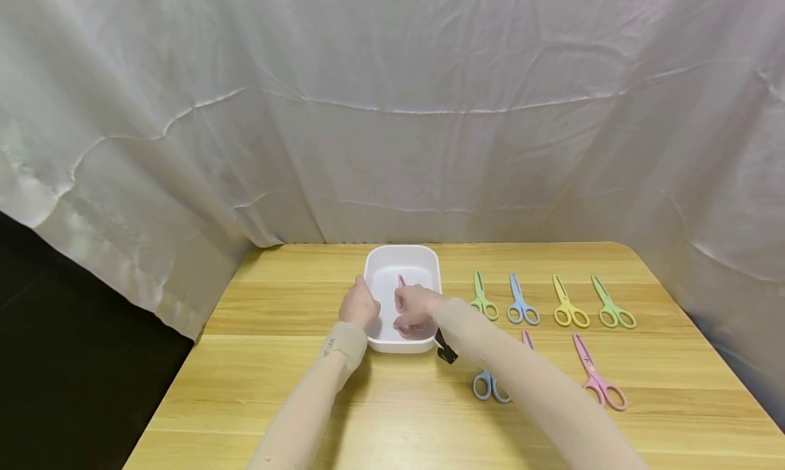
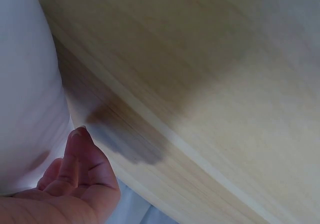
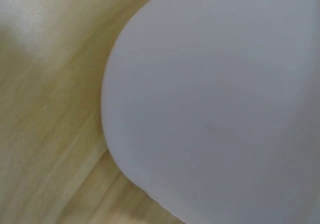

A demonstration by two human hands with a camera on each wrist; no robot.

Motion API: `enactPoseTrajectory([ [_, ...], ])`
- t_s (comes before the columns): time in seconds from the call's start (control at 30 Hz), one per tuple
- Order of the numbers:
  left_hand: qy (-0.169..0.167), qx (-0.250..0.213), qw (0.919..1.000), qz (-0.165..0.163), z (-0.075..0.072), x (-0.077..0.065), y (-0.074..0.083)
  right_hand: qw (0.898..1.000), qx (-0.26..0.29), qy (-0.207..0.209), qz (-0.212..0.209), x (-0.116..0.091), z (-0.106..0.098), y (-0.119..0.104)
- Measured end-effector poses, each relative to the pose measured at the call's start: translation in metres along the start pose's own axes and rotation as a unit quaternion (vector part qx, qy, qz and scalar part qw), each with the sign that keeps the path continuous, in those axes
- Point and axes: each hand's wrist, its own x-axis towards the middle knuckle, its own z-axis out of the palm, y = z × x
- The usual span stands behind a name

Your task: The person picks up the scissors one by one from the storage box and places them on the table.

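Observation:
A white tray (image 1: 402,346) stands near the table's far edge. My left hand (image 1: 359,303) grips its left rim; in the left wrist view the bent fingers (image 2: 82,146) lie against the tray's outer wall (image 2: 30,84). Inside the tray, my right hand (image 1: 417,306) reaches down and holds pink scissors (image 1: 401,280) by the handle end, their blade pointing away. The hand covers most of them. Only the tray's smooth white surface (image 3: 210,104) and some table show in the right wrist view.
Right of the tray lie green scissors (image 1: 480,293), blue scissors (image 1: 517,294), yellow scissors (image 1: 562,295) and more green scissors (image 1: 604,295). Nearer are pink scissors (image 1: 591,371). My right arm partly hides other blue scissors (image 1: 482,386) and a pink blade (image 1: 527,338). A pale curtain (image 1: 392,150) hangs behind.

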Motion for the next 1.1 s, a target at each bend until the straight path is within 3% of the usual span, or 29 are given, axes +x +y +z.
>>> enactPoseTrajectory([
  [0.23,-0.001,0.009,1.0,0.0,-0.001,0.0,0.0,0.997,0.073,0.019,-0.023,0.002,0.003,0.006],
  [0.67,0.001,0.003,1.0,0.005,-0.001,0.0,0.0,0.986,0.09,0.109,-0.086,0.003,0.008,0.012],
  [0.87,0.0,0.001,1.0,0.008,-0.001,-0.001,-0.001,0.978,0.14,0.124,-0.09,0.003,0.01,0.016],
  [1.1,0.005,0.003,1.0,0.006,0.0,0.001,-0.001,0.969,0.159,0.156,-0.106,0.002,0.012,0.019],
])
